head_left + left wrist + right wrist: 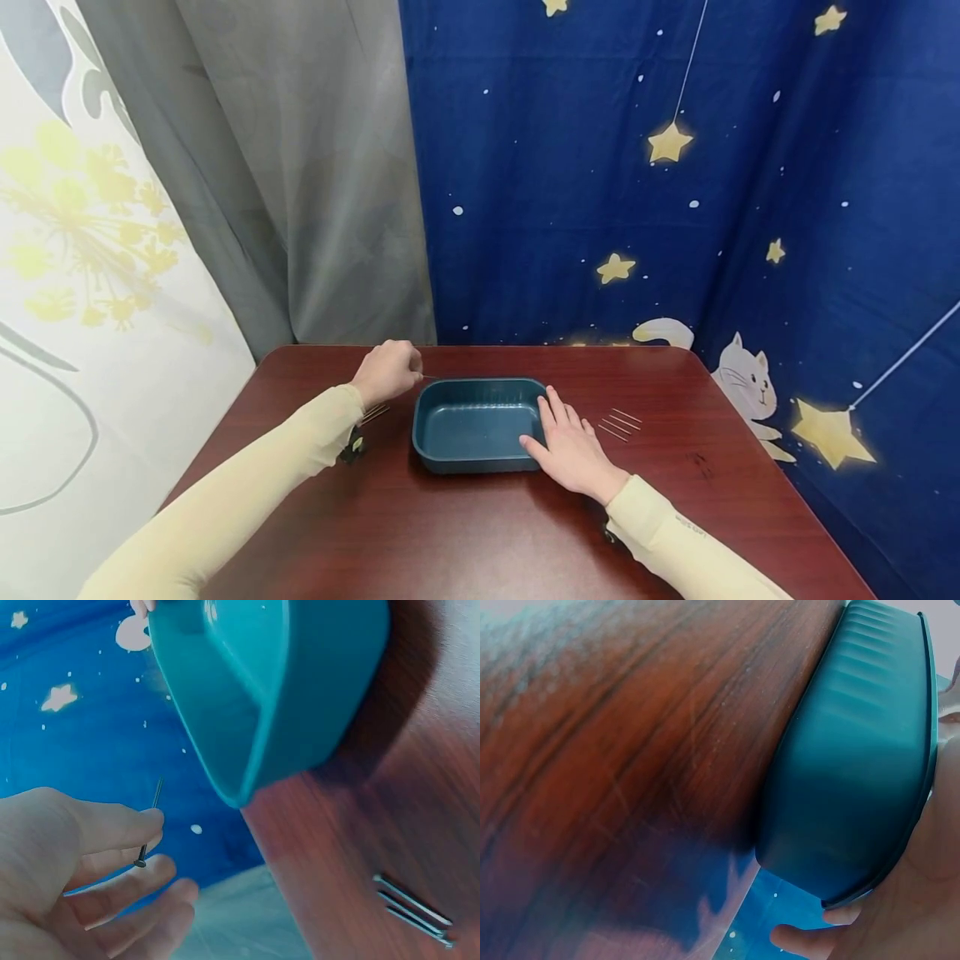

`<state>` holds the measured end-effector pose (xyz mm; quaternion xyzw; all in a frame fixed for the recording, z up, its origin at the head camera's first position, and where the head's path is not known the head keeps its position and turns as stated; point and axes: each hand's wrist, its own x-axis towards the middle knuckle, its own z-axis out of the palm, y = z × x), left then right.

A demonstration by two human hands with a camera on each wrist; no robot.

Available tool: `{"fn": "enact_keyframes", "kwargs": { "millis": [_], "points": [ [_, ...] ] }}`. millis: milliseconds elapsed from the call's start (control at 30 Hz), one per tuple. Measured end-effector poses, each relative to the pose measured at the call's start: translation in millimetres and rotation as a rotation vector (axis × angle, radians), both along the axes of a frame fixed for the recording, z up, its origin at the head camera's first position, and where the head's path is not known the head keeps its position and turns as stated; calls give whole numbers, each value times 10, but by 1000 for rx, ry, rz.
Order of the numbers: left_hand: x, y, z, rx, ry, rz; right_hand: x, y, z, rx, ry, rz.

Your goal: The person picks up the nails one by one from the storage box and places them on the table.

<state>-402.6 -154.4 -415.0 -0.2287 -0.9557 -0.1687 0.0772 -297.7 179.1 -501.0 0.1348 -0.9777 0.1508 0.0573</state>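
Thumb and fingers of my left hand [388,371] pinch a thin metal nail [142,855] just beyond the far left corner of the teal rectangular container [480,467]. In the left wrist view the nail's flat head points toward the camera and its shank rises past the thumb. My right hand [573,454] rests with spread, straight fingers on the container's right rim. Several loose nails [412,898] lie on the table left of the container, partly hidden by the left wrist in the head view. Another group of nails [625,422] lies to the right, side by side.
The container stands on a dark red wooden table [450,542] with rounded far corners. Behind it hang a grey curtain [352,167] and a blue star-patterned curtain [555,183]. A pale patterned curtain [97,333] is at the left.
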Motion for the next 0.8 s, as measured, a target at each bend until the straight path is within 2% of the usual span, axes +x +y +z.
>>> {"fn": "enact_keyframes", "kwargs": {
  "millis": [233, 400, 600, 800],
  "points": [
    [63, -249, -115, 60, -2, 50, 13, -10, 5, -11, -1, -2],
    [92, -409, -213, 104, -27, 114, 9, -17, 11, -29, 5, -3],
    [140, -492, -420, 88, -76, 162, 19, 3, 31, -23, 4, 1],
    [239, -515, -580, 56, -67, 179, 15, 3, 15, -24, 4, -1]
  ]
}}
